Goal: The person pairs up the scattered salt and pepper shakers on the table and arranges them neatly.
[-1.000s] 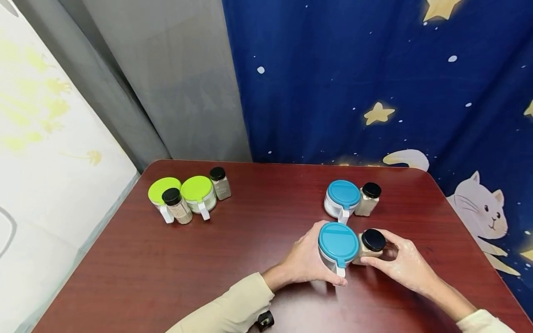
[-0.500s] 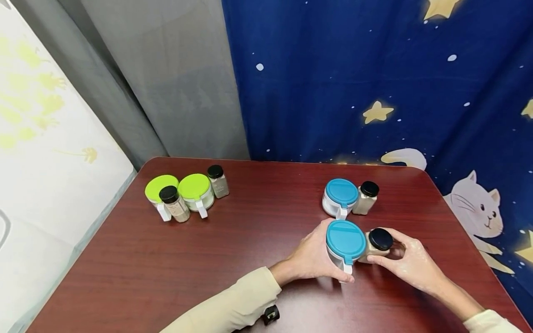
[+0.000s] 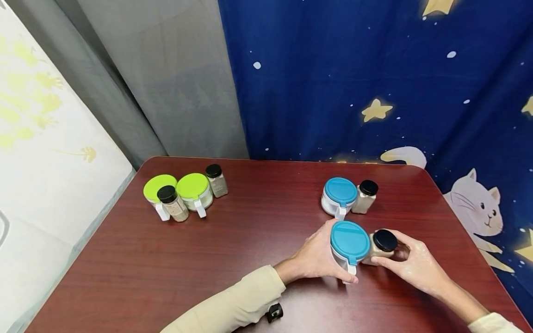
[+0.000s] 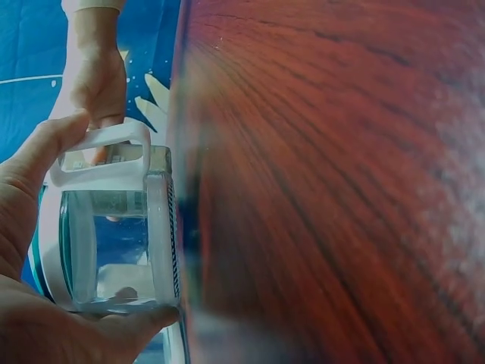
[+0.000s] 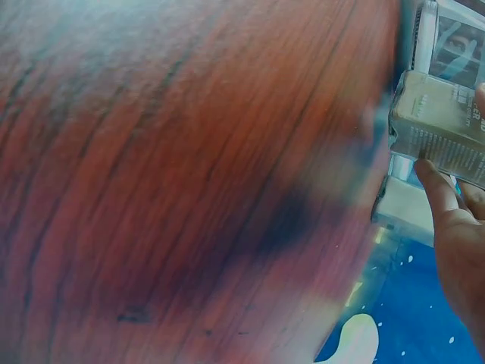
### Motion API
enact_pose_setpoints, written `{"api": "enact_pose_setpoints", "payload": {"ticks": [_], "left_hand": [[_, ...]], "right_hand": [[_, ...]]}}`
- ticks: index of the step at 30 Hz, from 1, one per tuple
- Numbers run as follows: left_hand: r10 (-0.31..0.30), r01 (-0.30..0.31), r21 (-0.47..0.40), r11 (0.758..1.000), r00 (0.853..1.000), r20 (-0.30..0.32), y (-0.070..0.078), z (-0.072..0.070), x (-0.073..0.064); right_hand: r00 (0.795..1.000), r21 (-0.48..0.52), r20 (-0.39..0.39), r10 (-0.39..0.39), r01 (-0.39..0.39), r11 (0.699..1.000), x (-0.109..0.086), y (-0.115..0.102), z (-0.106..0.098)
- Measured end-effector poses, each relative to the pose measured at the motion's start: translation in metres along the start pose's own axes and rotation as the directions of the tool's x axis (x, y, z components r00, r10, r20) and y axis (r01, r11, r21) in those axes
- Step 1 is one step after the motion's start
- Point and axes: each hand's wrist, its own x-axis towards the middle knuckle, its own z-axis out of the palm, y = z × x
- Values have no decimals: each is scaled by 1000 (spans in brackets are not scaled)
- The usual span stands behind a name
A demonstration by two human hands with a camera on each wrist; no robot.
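Observation:
My left hand [image 3: 318, 254] grips a clear seasoning jar [image 3: 350, 240] with a blue lid and a white handle; the thumb lies by the handle. In the left wrist view the jar's see-through body [image 4: 121, 243] shows between thumb and fingers. Right beside it, my right hand [image 3: 416, 266] holds a square spice bottle [image 3: 384, 243] with a black cap between thumb and fingers. Printed text shows on the bottle's side [image 5: 443, 125] in the right wrist view. Just behind stand a second blue-lidded jar [image 3: 340, 194] and another black-capped bottle [image 3: 365, 198].
At the table's far left stand two green-lidded jars [image 3: 193, 187] with white handles. A round black-capped shaker [image 3: 172, 203] is in front of them, and a square black-capped bottle [image 3: 217, 180] is to their right. A blue curtain [image 3: 300, 92] hangs behind the reddish-brown table [image 3: 187, 263].
Both hands have shifted a little to the right, carrying the blue-lidded jar and the black-capped bottle along side by side. The head view has tilted slightly.

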Motion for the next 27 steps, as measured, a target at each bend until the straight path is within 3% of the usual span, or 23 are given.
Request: {"api": "enact_pose_setpoints", "payload": {"ticks": [10,17,27], "left_hand": [[-40,40,3,999,998,42,0,8,3],[-91,90,22,996,994,57,1,10,3],[-62,63,-8,998,997,49,-1,12,4]], "right_hand": [[1000,60,12,-6,6,998,-3,7,1],[997,74,77,8,-14,997,-2,7,-3],[993,101,113,41,-53,993,1,5,-9]]}}
